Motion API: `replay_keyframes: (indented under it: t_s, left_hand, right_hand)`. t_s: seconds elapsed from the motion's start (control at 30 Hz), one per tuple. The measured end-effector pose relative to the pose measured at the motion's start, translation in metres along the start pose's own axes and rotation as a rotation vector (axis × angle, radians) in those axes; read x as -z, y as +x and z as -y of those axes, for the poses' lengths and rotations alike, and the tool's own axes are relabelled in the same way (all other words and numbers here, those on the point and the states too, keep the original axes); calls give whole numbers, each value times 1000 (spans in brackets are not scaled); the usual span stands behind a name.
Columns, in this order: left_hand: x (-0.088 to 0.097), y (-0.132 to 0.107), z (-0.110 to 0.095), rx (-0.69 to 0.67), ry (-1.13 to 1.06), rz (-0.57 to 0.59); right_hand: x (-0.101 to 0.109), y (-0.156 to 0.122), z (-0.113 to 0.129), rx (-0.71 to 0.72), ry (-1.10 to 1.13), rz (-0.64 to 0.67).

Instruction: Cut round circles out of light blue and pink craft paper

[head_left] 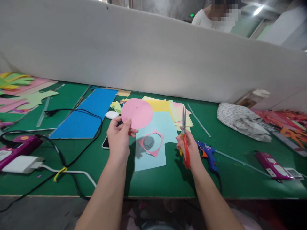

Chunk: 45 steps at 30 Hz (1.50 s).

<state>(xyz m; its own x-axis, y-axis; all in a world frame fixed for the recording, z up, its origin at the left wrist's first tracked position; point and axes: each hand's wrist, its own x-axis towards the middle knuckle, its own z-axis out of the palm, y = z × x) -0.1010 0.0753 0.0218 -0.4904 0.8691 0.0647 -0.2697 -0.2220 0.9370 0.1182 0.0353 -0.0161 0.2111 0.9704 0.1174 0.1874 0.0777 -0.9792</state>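
Observation:
Between the thumb and fingers of my left hand [121, 134] is a round pink paper disc [137, 112], held up above the table. My right hand [189, 147] grips a pair of scissors [186, 150] with red and yellow handles, blades pointing up and close together. Below and between my hands lies a light blue paper sheet [155, 163] with a notch in its right side. On it rests a pink paper offcut [159, 147] with a round hole, and a round clear object [149, 142] shows inside that hole. Yellow and pale paper sheets [178, 115] lie behind.
A blue glue gun [208, 155] with a glue stick lies right of my right hand. Black cables, a blue board [88, 111] and a purple power strip [21, 150] are at left. A patterned cloth [242, 121] sits at right. A white partition [144, 54] backs the green table [96, 188]; a person [203, 20] is beyond.

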Motion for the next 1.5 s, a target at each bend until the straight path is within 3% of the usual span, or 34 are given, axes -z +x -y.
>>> replay_keyframes:
  t_s: [0.23, 0.33, 0.5, 0.67, 0.87, 0.97, 1.1, 1.23, 1.5]
  left_hand:
    - [-11, -9, 7, 44, 12, 72]
    - [-15, -11, 8, 94, -11, 85]
    - [-20, -9, 8, 142, -73, 26]
    - [-24, -10, 7, 162, -53, 21]
    - [-29, -27, 7, 152, -39, 58]
    - [-33, -38, 4, 151, -51, 83]
    - [-39, -51, -3, 150, -105, 117]
    - [-42, -59, -4, 136, -127, 158]
    - [-41, -65, 7, 151, -52, 236]
  right_hand:
    - [7, -21, -23, -85, 3, 14]
    - [10, -26, -24, -130, -138, 16]
    - [13, -29, -23, -82, -296, -55]
    - [11, -16, -2, -55, -228, -70]
    - [15, -3, 6, 144, -168, -158]
    - [14, -7, -4, 60, -114, -138]
    - [6, -14, -10, -94, 132, -63]
    - [-2, -16, -7, -111, 270, -53]
    - [-6, -24, -6, -103, 281, 63]
